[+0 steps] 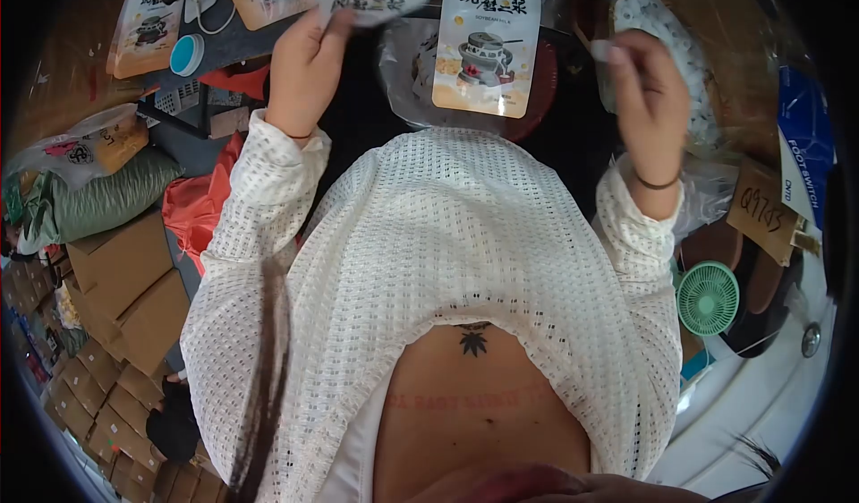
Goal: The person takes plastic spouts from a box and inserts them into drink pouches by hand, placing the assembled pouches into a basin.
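My left hand [309,69] pinches the lower edge of a white soybean milk pouch [380,0], which is tilted and partly blurred near the top of the view. My right hand [651,100] is raised at the right, thumb and fingers closed on a small white piece [601,51] whose kind I cannot make out. Between the hands is another soybean milk pouch [488,46], upright with its printed front showing. It overlaps a red basin [540,91] and a clear plastic bag [403,69]. Whether it touches them I cannot tell.
A clear bag of small white packets [658,33] lies beyond my right hand. More printed pouches [143,33] and a blue round lid [186,55] are at upper left. A green fan [708,298] stands at right; cardboard boxes [125,270] fill the left.
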The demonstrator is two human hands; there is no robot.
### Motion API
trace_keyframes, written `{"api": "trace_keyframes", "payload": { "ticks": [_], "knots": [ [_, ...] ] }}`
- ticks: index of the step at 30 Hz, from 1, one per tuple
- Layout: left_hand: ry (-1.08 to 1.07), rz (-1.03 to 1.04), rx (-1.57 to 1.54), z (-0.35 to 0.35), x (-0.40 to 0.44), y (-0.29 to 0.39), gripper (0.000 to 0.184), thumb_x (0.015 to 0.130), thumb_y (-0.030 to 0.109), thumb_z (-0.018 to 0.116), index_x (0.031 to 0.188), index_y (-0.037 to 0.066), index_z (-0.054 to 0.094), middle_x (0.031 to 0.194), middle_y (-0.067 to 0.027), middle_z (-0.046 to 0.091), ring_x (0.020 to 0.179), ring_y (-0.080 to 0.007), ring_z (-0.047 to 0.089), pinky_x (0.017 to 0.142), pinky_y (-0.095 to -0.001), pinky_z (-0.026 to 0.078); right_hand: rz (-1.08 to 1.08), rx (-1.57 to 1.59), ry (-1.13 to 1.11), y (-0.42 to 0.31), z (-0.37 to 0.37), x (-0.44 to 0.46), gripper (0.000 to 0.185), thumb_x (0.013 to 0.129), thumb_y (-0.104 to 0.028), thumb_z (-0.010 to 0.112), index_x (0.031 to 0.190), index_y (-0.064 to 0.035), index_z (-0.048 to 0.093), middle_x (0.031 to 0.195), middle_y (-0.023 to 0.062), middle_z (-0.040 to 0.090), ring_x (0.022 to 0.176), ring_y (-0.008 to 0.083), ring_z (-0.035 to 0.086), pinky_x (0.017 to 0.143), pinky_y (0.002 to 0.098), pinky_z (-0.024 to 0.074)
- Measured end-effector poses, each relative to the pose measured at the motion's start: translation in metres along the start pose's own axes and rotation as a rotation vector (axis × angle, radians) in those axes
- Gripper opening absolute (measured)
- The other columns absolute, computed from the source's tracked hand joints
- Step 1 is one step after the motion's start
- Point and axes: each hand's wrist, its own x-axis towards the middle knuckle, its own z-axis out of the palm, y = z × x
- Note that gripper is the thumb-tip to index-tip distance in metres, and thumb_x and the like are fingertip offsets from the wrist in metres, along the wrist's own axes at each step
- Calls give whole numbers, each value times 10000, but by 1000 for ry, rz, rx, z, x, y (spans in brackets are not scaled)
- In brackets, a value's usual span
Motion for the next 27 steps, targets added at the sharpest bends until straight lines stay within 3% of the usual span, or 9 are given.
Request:
{"api": "trace_keyframes", "payload": {
  "ticks": [1, 4, 6, 9, 13, 16, 21, 24, 27],
  "knots": [
    [-120, -87, -276, 3, 0, 6, 229, 984, 124, 688, 1173, -3, 703, 1029, -34, 744, 946, -66, 643, 823, -248, 506, -127, -8, -54, -1, 12, 1, 120, 940, -56, 654, 1046, -26, 704, 940, 122, 719, 836, 271, 682, 757, 338, 532],
    [-260, -106, -91, 19, -5, 30, 210, 943, 141, 745, 1083, -15, 734, 948, -26, 741, 849, -63, 636, 763, -227, 497, -475, -33, -228, -13, 33, 12, 121, 938, -92, 669, 1025, -20, 714, 901, 121, 710, 795, 254, 676, 711, 337, 524],
    [-262, -63, -75, 36, -7, 37, 206, 914, 153, 779, 1029, -15, 747, 894, -13, 730, 800, -52, 621, 709, -214, 483, -273, 228, -137, -22, 43, 10, 120, 933, -111, 689, 1007, -25, 727, 870, 113, 707, 733, 242, 671, 670, 336, 524],
    [-364, -113, -85, 49, -9, 54, 248, 946, 195, 752, 1055, -27, 733, 925, -36, 746, 832, -63, 655, 722, -228, 515, -158, 375, -28, -30, 50, 19, 132, 1008, -88, 636, 1083, -10, 713, 981, 5, 722, 838, 79, 614, 729, 220, 484],
    [-504, -334, -630, 66, -16, 58, 356, 1029, 274, 644, 1191, -40, 681, 1029, -87, 753, 909, -105, 693, 800, -259, 560, -304, 25, -14, -20, 43, 20, 137, 1007, -109, 647, 1075, -5, 704, 888, 3, 689, 784, 73, 590, 714, 221, 479],
    [-548, -386, -672, 80, -22, 62, 353, 1027, 271, 648, 1199, -35, 681, 1064, -94, 749, 928, -108, 691, 834, -256, 551, -224, 14, -168, -15, 33, 14, 136, 1009, -111, 643, 1069, -3, 700, 869, 10, 684, 778, 72, 589, 707, 223, 478],
    [-591, -416, -521, 90, -20, 59, 339, 1028, 248, 645, 1202, -41, 680, 1103, -97, 742, 962, -113, 687, 883, -259, 540, 15, 304, 24, -15, 21, 9, 150, 952, -77, 722, 1078, 3, 708, 864, 3, 696, 750, 46, 587, 656, 199, 467],
    [-579, -480, -673, 96, -24, 59, 328, 1027, 250, 644, 1179, -38, 688, 1077, -93, 745, 932, -110, 689, 854, -259, 548, -79, 71, -66, -15, 25, 6, 127, 935, -140, 697, 991, -33, 735, 848, 107, 707, 688, 230, 664, 640, 324, 520],
    [-622, -562, -761, 99, -28, 66, 326, 1024, 262, 647, 1157, -30, 700, 1046, -92, 751, 901, -112, 699, 829, -255, 564, -216, -95, -94, -4, 21, 7, 167, 965, -180, 655, 1041, -50, 727, 927, 129, 722, 819, 307, 695, 699, 373, 539]
  ]
}}
